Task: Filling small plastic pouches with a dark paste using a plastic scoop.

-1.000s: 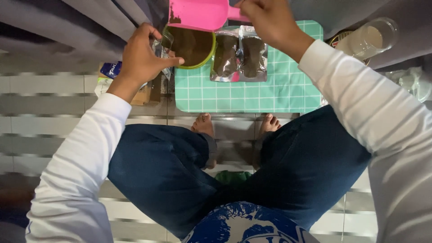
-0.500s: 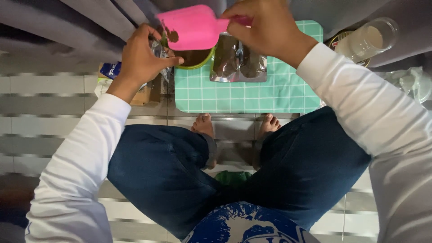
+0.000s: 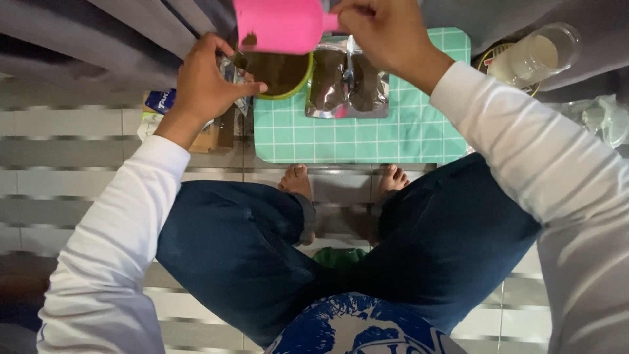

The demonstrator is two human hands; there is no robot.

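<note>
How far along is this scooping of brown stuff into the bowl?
Done: the green-rimmed bowl already holds dark brown material. In hand: the right hand holds a pink scoop above it, while the left hand grips the bowl's rim. Left: two clear pouches of brown material lie on the green mat.

We see a pink scoop (image 3: 278,25) held up by its handle in the right hand (image 3: 383,33), just above a green-rimmed bowl (image 3: 278,72) of dark brown stuff. The left hand (image 3: 209,82) grips a clear crinkly bag (image 3: 232,69) touching the bowl's edge.
</note>
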